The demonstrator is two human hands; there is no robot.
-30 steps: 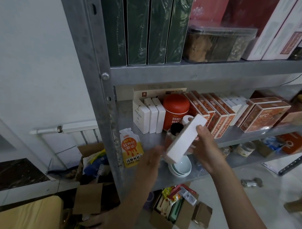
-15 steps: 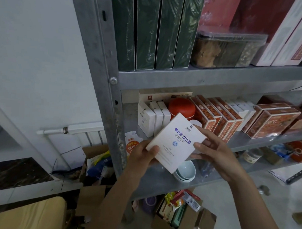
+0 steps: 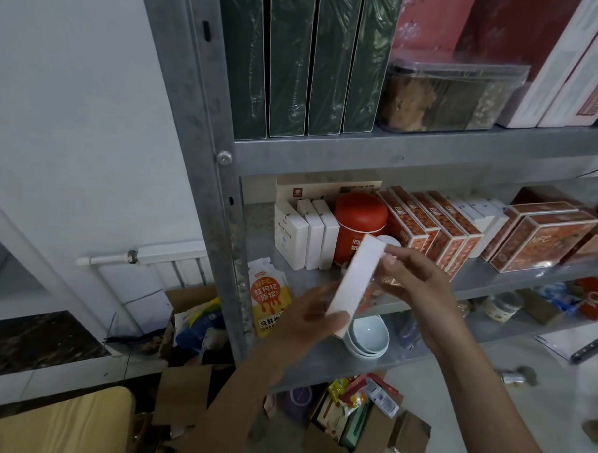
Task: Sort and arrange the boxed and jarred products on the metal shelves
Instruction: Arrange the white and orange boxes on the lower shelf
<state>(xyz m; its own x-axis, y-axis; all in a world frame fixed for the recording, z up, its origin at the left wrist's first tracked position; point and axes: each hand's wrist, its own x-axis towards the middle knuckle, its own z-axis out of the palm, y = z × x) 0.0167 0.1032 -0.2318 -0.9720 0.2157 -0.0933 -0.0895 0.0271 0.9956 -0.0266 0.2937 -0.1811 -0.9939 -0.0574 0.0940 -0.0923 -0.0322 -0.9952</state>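
Your left hand (image 3: 307, 325) grips the white box (image 3: 353, 279) at its low end, right hand (image 3: 420, 291) at the top; long axis tilted up-right; 3 matching boxes (image 3: 307, 236) stand up-left by the red jar (image 3: 358, 225); left hand nearer.

Looks forward and down from head height, close up to the shelves (image 3: 395, 155), facing their left post (image 3: 199, 138) and middle tier, with left hand (image 3: 304, 318), right hand (image 3: 420, 291) and box (image 3: 355, 279) nearest, wall (image 3: 74, 116) at left, floor (image 3: 562, 415) below.
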